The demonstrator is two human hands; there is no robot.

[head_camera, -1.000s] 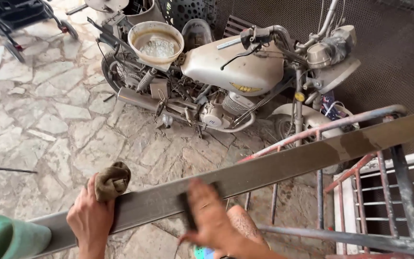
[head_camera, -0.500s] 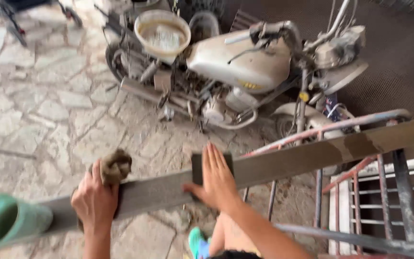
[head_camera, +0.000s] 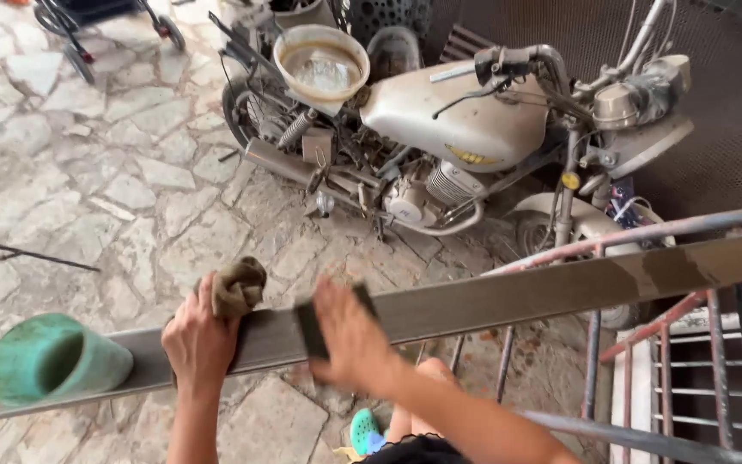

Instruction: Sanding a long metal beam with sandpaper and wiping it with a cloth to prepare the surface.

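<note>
A long grey metal bar (head_camera: 508,296) runs across the view from lower left to right. My left hand (head_camera: 199,339) grips the bar and also holds a crumpled brownish rag (head_camera: 239,286) against its top edge. My right hand (head_camera: 349,339) lies flat over a small dark abrasive pad (head_camera: 306,329), pressing it onto the bar's face. A green plastic cup (head_camera: 49,358) lies on its side on the bar, left of my left hand.
A dusty old motorcycle (head_camera: 465,129) stands on the stone-paved floor (head_camera: 88,180) beyond the bar, with a round basin (head_camera: 321,64) on its seat. A reddish metal frame (head_camera: 672,344) is at the right. My foot in a green sandal (head_camera: 364,430) shows below.
My right hand slid left along the bar with the pad, closer to my left hand. The left hand kept its hold with the rag.
</note>
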